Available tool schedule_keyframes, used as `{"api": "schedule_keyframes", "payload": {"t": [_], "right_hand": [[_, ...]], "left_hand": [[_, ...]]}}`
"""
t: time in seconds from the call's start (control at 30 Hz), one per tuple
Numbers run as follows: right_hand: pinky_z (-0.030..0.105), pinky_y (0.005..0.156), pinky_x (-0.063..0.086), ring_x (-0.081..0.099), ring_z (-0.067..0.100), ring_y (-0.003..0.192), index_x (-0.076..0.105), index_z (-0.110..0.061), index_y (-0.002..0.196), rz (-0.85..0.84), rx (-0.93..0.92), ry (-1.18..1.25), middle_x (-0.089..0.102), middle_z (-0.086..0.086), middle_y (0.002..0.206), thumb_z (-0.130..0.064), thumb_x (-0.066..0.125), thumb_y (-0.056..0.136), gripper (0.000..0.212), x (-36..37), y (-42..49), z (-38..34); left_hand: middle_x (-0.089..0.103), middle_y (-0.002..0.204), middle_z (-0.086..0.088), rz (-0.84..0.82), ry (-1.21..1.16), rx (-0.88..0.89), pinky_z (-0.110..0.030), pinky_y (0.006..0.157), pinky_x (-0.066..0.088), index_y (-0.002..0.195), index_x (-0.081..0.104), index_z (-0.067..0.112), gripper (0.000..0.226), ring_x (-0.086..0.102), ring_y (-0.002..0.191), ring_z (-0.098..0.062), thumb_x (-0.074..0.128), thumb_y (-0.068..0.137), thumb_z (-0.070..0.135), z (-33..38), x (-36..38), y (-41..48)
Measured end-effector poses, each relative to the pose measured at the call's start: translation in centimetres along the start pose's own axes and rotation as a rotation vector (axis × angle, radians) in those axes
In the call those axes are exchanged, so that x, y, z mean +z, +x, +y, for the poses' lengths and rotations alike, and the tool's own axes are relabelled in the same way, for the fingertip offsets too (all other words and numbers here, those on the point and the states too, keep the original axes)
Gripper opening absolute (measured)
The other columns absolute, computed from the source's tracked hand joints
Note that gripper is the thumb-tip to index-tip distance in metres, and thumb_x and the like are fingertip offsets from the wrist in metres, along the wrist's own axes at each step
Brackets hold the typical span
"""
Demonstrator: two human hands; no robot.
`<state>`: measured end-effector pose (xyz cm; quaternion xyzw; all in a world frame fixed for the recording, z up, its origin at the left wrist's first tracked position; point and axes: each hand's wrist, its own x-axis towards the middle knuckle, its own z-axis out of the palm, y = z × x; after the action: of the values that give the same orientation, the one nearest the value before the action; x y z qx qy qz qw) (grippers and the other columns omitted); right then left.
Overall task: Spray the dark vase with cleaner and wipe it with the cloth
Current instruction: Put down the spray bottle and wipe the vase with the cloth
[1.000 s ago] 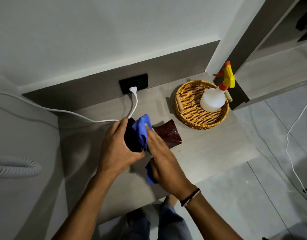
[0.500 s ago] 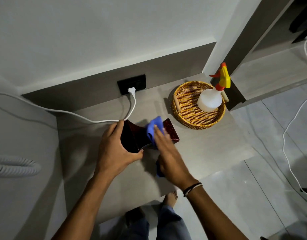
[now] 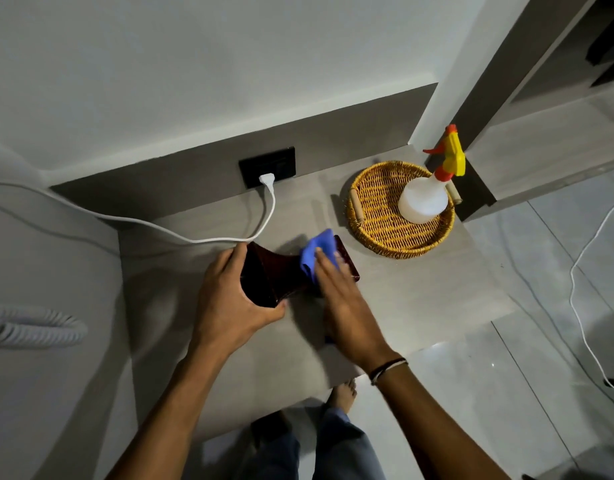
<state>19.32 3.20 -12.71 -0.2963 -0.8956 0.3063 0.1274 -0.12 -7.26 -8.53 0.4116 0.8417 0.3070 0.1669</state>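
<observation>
The dark red-brown vase [image 3: 281, 271] lies tilted on its side over the grey ledge [image 3: 419, 299]. My left hand [image 3: 232, 303] grips its wide near end. My right hand [image 3: 343, 299] presses the blue cloth [image 3: 316, 251] flat against the vase's far end, with fingers stretched over it. Part of the cloth hangs hidden under my palm. The white spray bottle [image 3: 425, 199] with a yellow and red trigger stands in the wicker basket [image 3: 378, 216] to the right, untouched.
A white cable [image 3: 269, 209] runs from a black wall socket [image 3: 267, 166] across the ledge, just behind the vase. A coiled white cord [image 3: 28, 329] lies at the left. Tiled floor and another white cable [image 3: 582, 265] lie to the right. My feet show below the ledge.
My right hand has slid the blue cloth along the vase from the end near my left hand toward the far right end. My left hand keeps its grip.
</observation>
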Motion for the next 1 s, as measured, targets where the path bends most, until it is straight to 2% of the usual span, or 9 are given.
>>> {"api": "schedule_keyframes", "payload": {"t": [0.13, 0.27, 0.33, 0.43, 0.63, 0.73, 0.8, 0.9, 1.0], "right_hand": [[0.054, 0.130, 0.032, 0.036, 0.037, 0.159, 0.039, -0.004, 0.162, 0.089, 0.321, 0.185, 0.036, 0.017, 0.171, 0.025, 0.051, 0.089, 0.079, -2.1, 0.7, 3.3], [0.052, 0.099, 0.060, 0.071, 0.036, 0.107, 0.066, -0.016, 0.134, 0.249, 0.702, 0.885, 0.070, 0.031, 0.131, 0.022, 0.035, 0.095, 0.063, -2.4, 1.2, 2.8], [0.051, 0.087, 0.064, 0.072, 0.038, 0.095, 0.070, -0.015, 0.123, 0.255, 0.787, 1.079, 0.075, 0.029, 0.117, 0.022, 0.032, 0.094, 0.061, -2.1, 1.5, 2.5], [0.042, 0.077, 0.067, 0.074, 0.035, 0.089, 0.073, -0.019, 0.115, 0.257, 0.833, 1.120, 0.079, 0.018, 0.107, 0.021, 0.032, 0.093, 0.062, -2.0, 2.5, 1.9], [0.039, 0.085, 0.063, 0.073, 0.033, 0.103, 0.068, -0.011, 0.139, 0.271, 0.776, 0.984, 0.074, 0.023, 0.129, 0.020, 0.032, 0.095, 0.065, -2.4, 4.9, 2.5], [0.045, 0.107, 0.057, 0.066, 0.034, 0.127, 0.060, -0.008, 0.148, 0.301, 0.646, 0.742, 0.068, 0.018, 0.142, 0.022, 0.036, 0.093, 0.067, -2.9, 4.9, 1.9], [0.049, 0.129, 0.036, 0.048, 0.032, 0.151, 0.048, -0.003, 0.157, 0.270, 0.515, 0.508, 0.052, 0.018, 0.161, 0.024, 0.042, 0.091, 0.072, -2.7, 4.3, 0.7], [0.048, 0.135, 0.023, 0.023, 0.030, 0.165, 0.032, -0.003, 0.164, 0.092, 0.231, 0.322, 0.029, 0.013, 0.175, 0.024, 0.047, 0.090, 0.081, -1.0, 2.3, -2.9], [0.049, 0.137, 0.016, 0.009, 0.028, 0.168, 0.020, -0.004, 0.168, 0.054, 0.019, 0.376, 0.014, 0.009, 0.180, 0.019, 0.046, 0.092, 0.084, 0.5, 0.9, -6.6]], "left_hand": [[0.069, 0.120, 0.004, 0.005, -0.043, -0.072, -0.046, 0.093, 0.060, 0.128, 0.064, 0.026, 0.093, 0.068, 0.111, -0.022, 0.087, 0.046, 0.065, 0.2, -0.4, 0.4], [0.081, 0.090, 0.014, 0.013, -0.238, -0.375, -0.046, 0.082, 0.065, 0.095, 0.074, 0.038, 0.074, 0.078, 0.087, -0.009, 0.084, 0.044, 0.090, 0.4, -1.3, 0.8], [0.081, 0.116, 0.008, 0.002, -0.195, -0.431, -0.047, 0.097, 0.061, 0.114, 0.074, 0.037, 0.095, 0.076, 0.112, -0.020, 0.065, 0.048, 0.105, 0.4, -1.7, 0.7], [0.052, 0.164, 0.004, -0.153, -0.148, -0.414, -0.051, 0.117, 0.046, 0.159, 0.035, 0.052, 0.114, 0.053, 0.147, -0.027, 0.044, 0.061, 0.111, 0.0, -2.3, 0.5], [0.024, 0.173, 0.013, -0.377, -0.111, -0.113, -0.036, 0.118, 0.038, 0.163, 0.014, 0.057, 0.147, 0.034, 0.152, -0.008, 0.098, 0.043, 0.075, -0.5, -2.7, 0.2], [0.043, 0.161, 0.000, -0.247, -0.058, -0.040, -0.035, 0.112, 0.046, 0.147, 0.038, 0.040, 0.116, 0.046, 0.148, -0.023, 0.103, 0.051, 0.037, -0.2, -2.2, 0.5], [0.059, 0.129, 0.002, -0.153, -0.041, -0.014, -0.043, 0.093, 0.057, 0.129, 0.052, 0.030, 0.089, 0.062, 0.118, -0.027, 0.091, 0.049, 0.033, 0.4, -1.9, 0.7], [0.058, 0.104, 0.003, -0.113, -0.017, -0.002, -0.045, 0.075, 0.054, 0.107, 0.052, 0.027, 0.067, 0.060, 0.094, -0.030, 0.077, 0.045, 0.038, 1.5, -1.5, 1.0], [0.065, 0.108, -0.003, -0.099, -0.017, -0.003, -0.049, 0.080, 0.056, 0.108, 0.056, 0.025, 0.064, 0.064, 0.100, -0.035, 0.082, 0.050, 0.031, 2.0, -1.1, 1.0]]}}
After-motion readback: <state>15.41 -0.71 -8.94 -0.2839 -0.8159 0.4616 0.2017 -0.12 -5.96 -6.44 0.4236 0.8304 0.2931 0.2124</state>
